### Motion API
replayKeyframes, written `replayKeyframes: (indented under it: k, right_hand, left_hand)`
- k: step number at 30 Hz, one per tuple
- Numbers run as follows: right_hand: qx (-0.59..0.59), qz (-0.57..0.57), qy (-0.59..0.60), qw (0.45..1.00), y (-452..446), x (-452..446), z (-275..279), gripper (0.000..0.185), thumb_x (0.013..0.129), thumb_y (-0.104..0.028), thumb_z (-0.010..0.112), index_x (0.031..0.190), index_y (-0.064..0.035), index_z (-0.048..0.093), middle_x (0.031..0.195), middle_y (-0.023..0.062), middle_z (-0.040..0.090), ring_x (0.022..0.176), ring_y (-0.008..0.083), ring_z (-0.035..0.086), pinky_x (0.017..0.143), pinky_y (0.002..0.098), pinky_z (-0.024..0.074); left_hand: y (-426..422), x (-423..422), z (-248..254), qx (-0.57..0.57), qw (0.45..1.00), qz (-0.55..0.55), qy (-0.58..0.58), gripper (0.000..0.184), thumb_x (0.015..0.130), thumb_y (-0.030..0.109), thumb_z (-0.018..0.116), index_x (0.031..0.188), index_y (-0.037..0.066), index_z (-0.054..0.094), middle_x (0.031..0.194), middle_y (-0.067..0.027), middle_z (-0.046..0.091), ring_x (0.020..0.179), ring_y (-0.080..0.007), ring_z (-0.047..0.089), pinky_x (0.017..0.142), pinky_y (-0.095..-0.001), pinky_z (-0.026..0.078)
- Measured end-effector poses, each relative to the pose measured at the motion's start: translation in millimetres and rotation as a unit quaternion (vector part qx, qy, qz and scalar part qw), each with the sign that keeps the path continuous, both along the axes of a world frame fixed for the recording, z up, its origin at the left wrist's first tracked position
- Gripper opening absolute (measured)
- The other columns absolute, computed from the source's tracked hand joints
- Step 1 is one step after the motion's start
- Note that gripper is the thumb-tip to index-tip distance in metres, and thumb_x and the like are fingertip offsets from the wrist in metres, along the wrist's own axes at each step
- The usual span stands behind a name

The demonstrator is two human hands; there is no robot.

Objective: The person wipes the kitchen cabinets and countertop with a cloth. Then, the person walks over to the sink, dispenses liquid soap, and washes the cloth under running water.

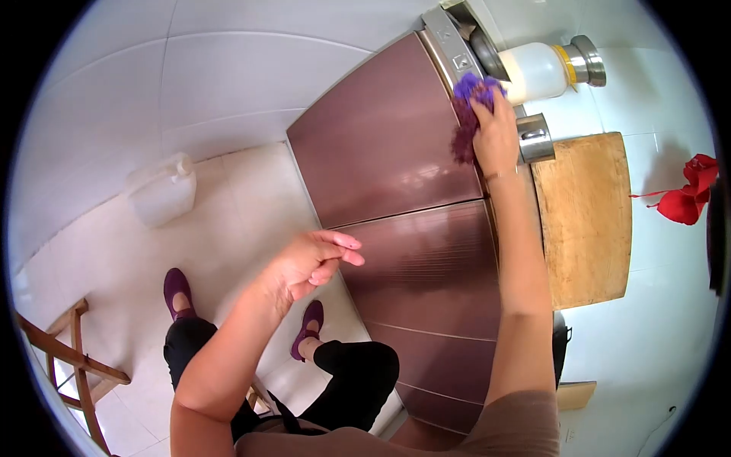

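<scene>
My right hand (496,141) is grasping the purple cloth (465,110) at one o'clock, by the cabinet (381,145) edge, wiping apparently underway, finished and remaining areas indistinguishable, while my left hand (311,263) is hovering empty, half-curled, at eight o'clock.

The right hand (496,135) hides part of the purple cloth (467,93); whether the cloth's underside touches the cabinet (388,137) cannot be told; the right arm (524,266) covers much of a black object (560,346), perhaps a pot; a wooden stool (72,354) is cut off at the left edge; a dark shape (716,236) at the right edge is cropped beyond naming; faint marks (569,436) on the lower wall (617,411) are too small to read.
</scene>
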State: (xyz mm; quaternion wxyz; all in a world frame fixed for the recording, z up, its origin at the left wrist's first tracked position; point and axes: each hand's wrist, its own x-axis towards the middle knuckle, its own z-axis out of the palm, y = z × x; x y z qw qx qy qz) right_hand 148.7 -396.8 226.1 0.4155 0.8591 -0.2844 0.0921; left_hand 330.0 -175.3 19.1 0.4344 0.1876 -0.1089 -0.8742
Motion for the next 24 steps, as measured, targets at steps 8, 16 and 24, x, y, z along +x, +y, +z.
replayKeyframes:
  k: [8,16,24]
  right_hand:
    - [-0.084,-0.095,-0.012,0.992,-120,107,-16,0.037,0.079,-0.011,0.047,0.112,-0.0234,0.060,0.105,0.0132,0.049,0.092,0.0340,0.051,0.076,0.0414,0.0471]
    - [-0.138,-0.131,-0.047,0.981,-127,124,-24,0.025,0.081,-0.020,0.050,0.103,-0.0173,0.062,0.114,0.0128,0.048,0.100,0.0293,0.048,0.080,0.0432,0.0419]
    - [-0.082,-0.074,-0.062,0.992,-50,31,-18,0.018,0.076,-0.017,0.051,0.086,-0.0129,0.065,0.101,0.0116,0.052,0.094,0.0278,0.050,0.076,0.0407,0.0383]
  left_hand:
    - [-13,-6,-3,0.025,1.000,-0.004,-0.002,0.020,0.086,-0.003,0.039,0.098,-0.004,0.054,0.088,-0.0161,0.061,0.035,-0.0034,0.028,0.033,-0.0189,0.021]
    - [-15,-3,-10,0.034,0.998,0.016,-0.045,0.022,0.084,-0.004,0.040,0.099,-0.002,0.055,0.086,-0.0138,0.061,0.036,-0.0045,0.027,0.033,-0.0198,0.021]
    - [-11,10,-9,0.008,0.998,0.041,-0.056,0.019,0.085,-0.001,0.040,0.099,0.002,0.054,0.085,-0.0084,0.061,0.035,-0.0023,0.026,0.031,-0.0166,0.021]
